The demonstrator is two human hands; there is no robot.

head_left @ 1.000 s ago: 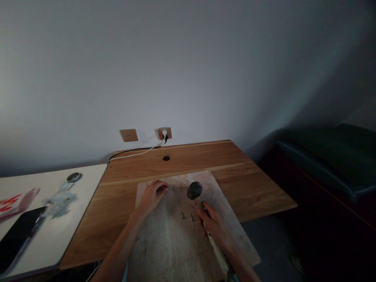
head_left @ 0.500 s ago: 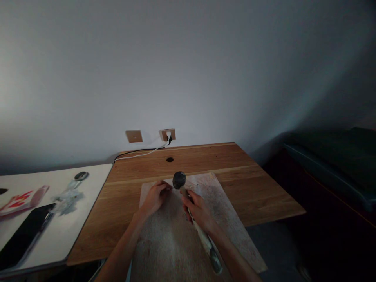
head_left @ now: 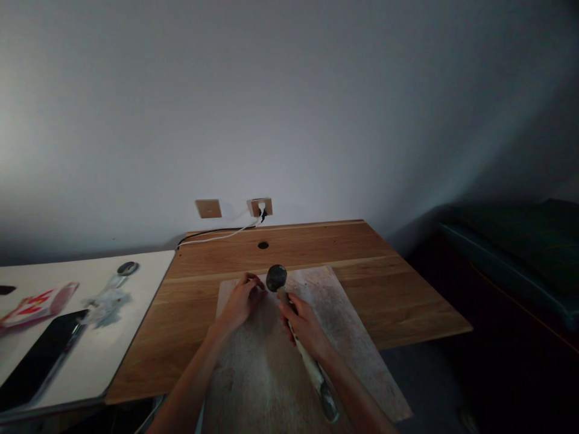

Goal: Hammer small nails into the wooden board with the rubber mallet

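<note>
My right hand (head_left: 304, 322) is wrapped around the upper handle of a mallet (head_left: 276, 278). Its round, dark, scuffed head points away from me, and the worn, pale handle runs back beside my forearm. Just left of the head, my left hand (head_left: 244, 299) rests low over a worn wooden board (head_left: 253, 386), its fingers bent and drawn together. Whatever those fingertips may hold is too small and dark to make out. The mallet head is close to the left fingertips, with a narrow gap between them.
The board lies on a brown wooden table (head_left: 384, 271) against the wall. On a white tabletop (head_left: 117, 343) at left are a black phone (head_left: 43, 355), a red-and-white packet (head_left: 40, 306), crumpled clear plastic (head_left: 107, 306) and a round dark object (head_left: 128, 268). Cables run to a wall socket (head_left: 268, 207).
Both hands and the mallet keep nearly the same places over the board. The whole view has shifted very slightly.
</note>
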